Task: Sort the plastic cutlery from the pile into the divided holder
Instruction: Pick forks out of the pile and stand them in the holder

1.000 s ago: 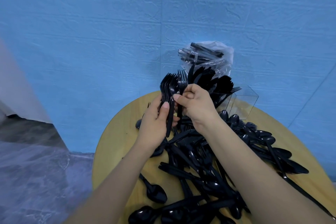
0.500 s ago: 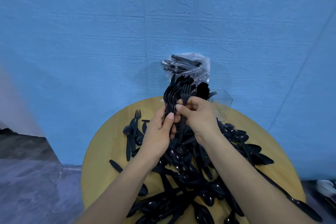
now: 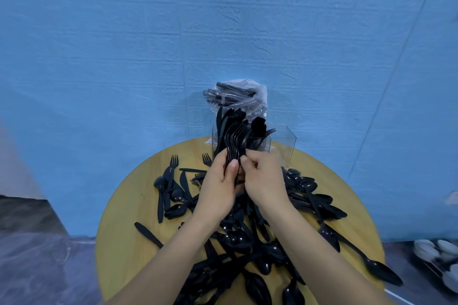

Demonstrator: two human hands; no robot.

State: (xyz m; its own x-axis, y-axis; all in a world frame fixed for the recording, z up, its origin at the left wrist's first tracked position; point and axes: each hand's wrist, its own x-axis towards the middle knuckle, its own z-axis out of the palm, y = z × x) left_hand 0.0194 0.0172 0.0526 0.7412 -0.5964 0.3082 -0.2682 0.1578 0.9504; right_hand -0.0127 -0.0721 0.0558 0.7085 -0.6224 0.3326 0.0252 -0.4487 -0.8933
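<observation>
On the round table [image 3: 119, 225], loose forks [image 3: 171, 173] lie left of the pile [image 3: 247, 235]. Above the pile the left hand [image 3: 218, 188] grips a fanned stack of forks [image 3: 235, 141] — the right hand [image 3: 265, 181] pinches at its handles, both hands touching. Just behind the pile stands the clear divided holder [image 3: 282, 146], cutlery upright inside.

Round wooden surface [image 3: 119, 230], before the blue wall [image 3: 223, 32]. At its far edge: clear plastic divided holder [image 3: 285, 141], black forks standing in its left compartments. Behind the holder, against the wall: clear plastic bag of black cutlery [image 3: 238, 96]. Centre to near edge: pile of black plastic spoons, forks and knives [image 3: 247, 242], under my forearms. Above the pile, just before the holder: my left hand [image 3: 218, 188], holding a stack of black forks [image 3: 235, 141]; my right hand [image 3: 265, 178] touching it on the right. Left of the pile: loose fork [image 3: 171, 171].
</observation>
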